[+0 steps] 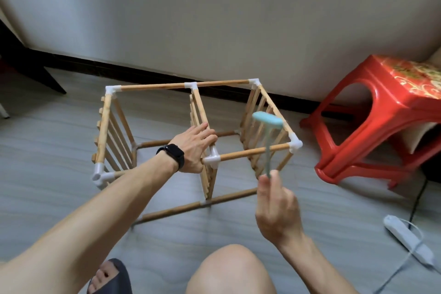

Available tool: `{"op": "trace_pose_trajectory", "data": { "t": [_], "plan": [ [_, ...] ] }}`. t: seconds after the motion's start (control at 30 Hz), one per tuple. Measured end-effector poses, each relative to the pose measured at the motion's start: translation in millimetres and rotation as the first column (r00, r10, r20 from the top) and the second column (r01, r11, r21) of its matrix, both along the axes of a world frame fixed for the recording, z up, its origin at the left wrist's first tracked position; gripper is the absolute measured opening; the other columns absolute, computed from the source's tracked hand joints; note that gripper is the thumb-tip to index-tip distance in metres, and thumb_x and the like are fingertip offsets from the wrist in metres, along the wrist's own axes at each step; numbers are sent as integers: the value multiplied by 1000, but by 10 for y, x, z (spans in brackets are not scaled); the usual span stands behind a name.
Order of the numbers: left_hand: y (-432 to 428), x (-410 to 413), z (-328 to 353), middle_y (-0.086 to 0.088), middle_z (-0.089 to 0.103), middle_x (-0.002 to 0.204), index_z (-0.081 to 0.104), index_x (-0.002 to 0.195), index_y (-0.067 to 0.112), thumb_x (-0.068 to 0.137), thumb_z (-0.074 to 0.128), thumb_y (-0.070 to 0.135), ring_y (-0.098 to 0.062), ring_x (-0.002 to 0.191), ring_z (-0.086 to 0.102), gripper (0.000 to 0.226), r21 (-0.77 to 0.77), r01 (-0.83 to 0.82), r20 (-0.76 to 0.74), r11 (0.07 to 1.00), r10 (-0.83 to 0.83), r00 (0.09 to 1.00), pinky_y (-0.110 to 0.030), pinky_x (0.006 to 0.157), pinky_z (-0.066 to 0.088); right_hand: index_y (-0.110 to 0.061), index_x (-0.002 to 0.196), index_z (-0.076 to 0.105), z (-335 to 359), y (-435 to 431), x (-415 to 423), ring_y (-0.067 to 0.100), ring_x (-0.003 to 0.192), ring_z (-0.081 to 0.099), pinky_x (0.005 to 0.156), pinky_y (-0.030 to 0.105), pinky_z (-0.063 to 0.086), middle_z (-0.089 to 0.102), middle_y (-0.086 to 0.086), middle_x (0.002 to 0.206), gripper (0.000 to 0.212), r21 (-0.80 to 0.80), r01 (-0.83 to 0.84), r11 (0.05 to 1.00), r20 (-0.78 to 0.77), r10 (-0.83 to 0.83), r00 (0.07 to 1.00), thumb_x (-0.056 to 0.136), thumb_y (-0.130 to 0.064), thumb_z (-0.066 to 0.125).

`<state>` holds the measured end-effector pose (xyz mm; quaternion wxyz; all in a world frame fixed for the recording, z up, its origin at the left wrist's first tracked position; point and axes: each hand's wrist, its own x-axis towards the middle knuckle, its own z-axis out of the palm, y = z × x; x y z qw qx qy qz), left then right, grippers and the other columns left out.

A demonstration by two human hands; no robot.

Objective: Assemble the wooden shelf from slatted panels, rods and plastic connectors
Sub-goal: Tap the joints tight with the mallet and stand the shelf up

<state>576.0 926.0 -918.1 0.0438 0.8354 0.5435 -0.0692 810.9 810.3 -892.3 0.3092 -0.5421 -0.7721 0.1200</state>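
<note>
One knee (pixel 229 270); right hand (pixel 276 210) grips one mallet (pixel 267 122); three slatted panels (pixel 104 126) upright.

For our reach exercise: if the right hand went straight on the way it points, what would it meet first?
Probably the front top rod, just beyond the right hand holding the mallet, though depth is unclear.

Wears a black smartwatch (pixel 172 154) on the left wrist, just behind the left hand (pixel 193 148): rounded rectangular dark face, plain matte black band wrapping the wrist. Shows the left forearm (pixel 95 210) and the right forearm (pixel 317 265) bare as far as the near edge. Shows the right hand (pixel 276 210) slightly blurred. Wears a dark grey open-toed slide sandal (pixel 117 277) at the near left, with one broad smooth strap and toes showing. Shows a bare knee (pixel 229 270) at the near middle.
</note>
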Motion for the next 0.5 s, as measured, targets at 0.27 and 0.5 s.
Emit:
{"op": "trace_pose_trajectory", "data": {
  "t": [0.27,0.5],
  "plan": [
    [-34,12,52,-1,21,162,26,153,18,80,65,31,-25,154,-2,83,-5,-14,17,1000,14,1000,-36,123,10,-26,91,31,-89,-17,-89,30,68,65,51,33,29,62,-1,67,23,-123,17,992,254,15,967,106,-41,22],
    [-50,5,61,1,22,162,27,153,19,81,65,31,-25,154,-2,81,-12,-18,30,1000,18,999,-37,123,12,-25,93,34,-116,29,-69,35,83,65,60,38,33,68,6,84,25,-284,10,959,316,84,945,107,-40,21]
  ]
}}
